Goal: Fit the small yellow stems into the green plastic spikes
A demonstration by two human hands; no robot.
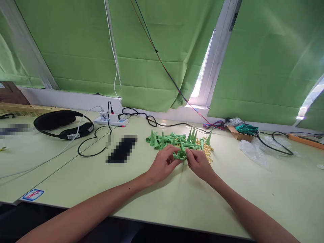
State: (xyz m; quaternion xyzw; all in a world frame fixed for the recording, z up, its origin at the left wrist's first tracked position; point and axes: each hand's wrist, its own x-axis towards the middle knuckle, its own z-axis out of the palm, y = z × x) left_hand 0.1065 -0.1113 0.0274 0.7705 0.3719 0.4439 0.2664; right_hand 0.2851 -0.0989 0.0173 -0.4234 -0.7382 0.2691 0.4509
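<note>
A green plastic watering spike [181,155] is held low over the table, its round open end turned toward me. The thumb and fingers of my left hand [164,161] close on it from the left. My right hand [199,162] is pinched against its right side; whatever lies between those fingertips is hidden. Just behind both hands lies a pile of similar green spikes [165,139], several with pointed tips upward. Small yellowish pegs [208,148] are scattered at the pile's right side, partly covered by green pieces.
On the left lie a black headset-like band [64,131], a power strip [111,120] with cables and a pixelated dark object [122,149]. Back right stand a small cardboard box [239,133], clear plastic bags [254,153] and an orange object [306,141]. Green blinds hang behind the table.
</note>
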